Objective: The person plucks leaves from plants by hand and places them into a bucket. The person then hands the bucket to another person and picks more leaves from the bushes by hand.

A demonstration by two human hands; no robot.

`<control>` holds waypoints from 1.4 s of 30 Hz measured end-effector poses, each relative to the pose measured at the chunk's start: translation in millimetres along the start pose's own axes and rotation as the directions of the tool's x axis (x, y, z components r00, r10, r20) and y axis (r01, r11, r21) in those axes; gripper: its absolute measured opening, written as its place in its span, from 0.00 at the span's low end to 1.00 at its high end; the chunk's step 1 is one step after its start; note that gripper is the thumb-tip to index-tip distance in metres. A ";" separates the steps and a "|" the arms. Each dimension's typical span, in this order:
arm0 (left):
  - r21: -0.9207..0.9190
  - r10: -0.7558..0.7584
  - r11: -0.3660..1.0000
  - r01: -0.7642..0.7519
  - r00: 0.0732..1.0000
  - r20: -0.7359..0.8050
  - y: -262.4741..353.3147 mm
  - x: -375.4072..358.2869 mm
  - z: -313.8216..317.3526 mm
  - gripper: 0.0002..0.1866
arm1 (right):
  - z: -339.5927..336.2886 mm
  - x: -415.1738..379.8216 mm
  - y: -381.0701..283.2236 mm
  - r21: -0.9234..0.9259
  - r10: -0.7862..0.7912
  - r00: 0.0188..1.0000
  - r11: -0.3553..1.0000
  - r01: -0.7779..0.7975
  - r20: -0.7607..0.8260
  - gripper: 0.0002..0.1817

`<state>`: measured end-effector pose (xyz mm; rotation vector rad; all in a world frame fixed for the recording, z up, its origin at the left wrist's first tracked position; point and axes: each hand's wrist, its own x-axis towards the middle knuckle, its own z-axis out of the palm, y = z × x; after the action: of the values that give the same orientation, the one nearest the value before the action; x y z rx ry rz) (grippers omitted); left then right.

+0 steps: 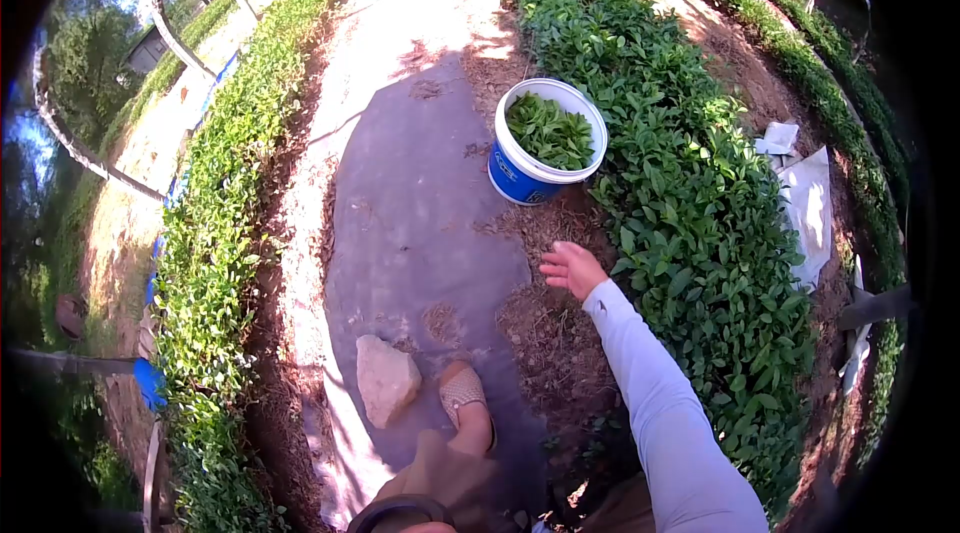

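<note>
My right hand (572,269), in a pale long sleeve, reaches out over bare brown soil beside the leafy green hedge (690,223). Its fingers are spread, and nothing shows in them. Just beyond it stands a white and blue bucket (520,178), upright at the hedge's edge. Picked green leaves (550,131) fill much of the bucket. The hand is apart from both bucket and leaves. My left hand is not seen; a small patch of skin at the bottom edge is too cut off to identify.
A large pale rock (387,380) lies on the dark ground sheet (420,203), next to my sandalled foot (464,393). Another hedge row (215,303) runs along the left. White sheeting (806,208) lies beyond the right hedge, and curved poles (172,28) stand at the left.
</note>
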<state>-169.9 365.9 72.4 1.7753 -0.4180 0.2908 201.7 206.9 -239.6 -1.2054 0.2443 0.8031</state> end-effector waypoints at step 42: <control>-0.220 -0.261 0.958 0.183 0.872 -0.415 5.4 118.4 136.4 0.10 | -126.5 -461.0 334.8 -0.882 0.304 0.952 0.443 -0.160 -0.020 0.16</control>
<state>-68.7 217.6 92.8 1.5097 0.0882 0.4647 -317.1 -58.5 -270.3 -2.1246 -0.1840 1.3438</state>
